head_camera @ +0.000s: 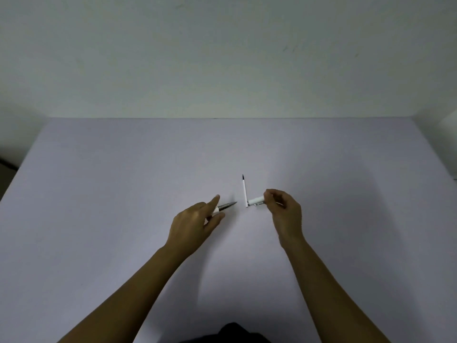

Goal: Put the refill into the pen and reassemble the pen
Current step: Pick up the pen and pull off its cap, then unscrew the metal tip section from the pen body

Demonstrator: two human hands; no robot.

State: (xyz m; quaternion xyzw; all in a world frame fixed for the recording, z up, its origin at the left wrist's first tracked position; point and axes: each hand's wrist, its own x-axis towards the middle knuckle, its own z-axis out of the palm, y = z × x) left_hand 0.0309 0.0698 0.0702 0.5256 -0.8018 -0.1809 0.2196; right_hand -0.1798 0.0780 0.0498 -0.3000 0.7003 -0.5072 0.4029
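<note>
A thin white refill (244,191) with a dark tip lies on the table, pointing away from me. Its near end touches a short white pen section with a metal clip (257,201). My right hand (284,214) grips that section at its right end with the fingertips. My left hand (195,221) holds the pen's front piece (226,206), a white part with a grey metal cone tip pointing right; thumb and fingers pinch it while the forefinger sticks out. The two pen parts are a small gap apart.
The pale lavender table (123,181) runs to a plain wall at the back. Its left and right edges fall off near the frame sides. A dark shape at the bottom centre (230,332) is part of my clothing.
</note>
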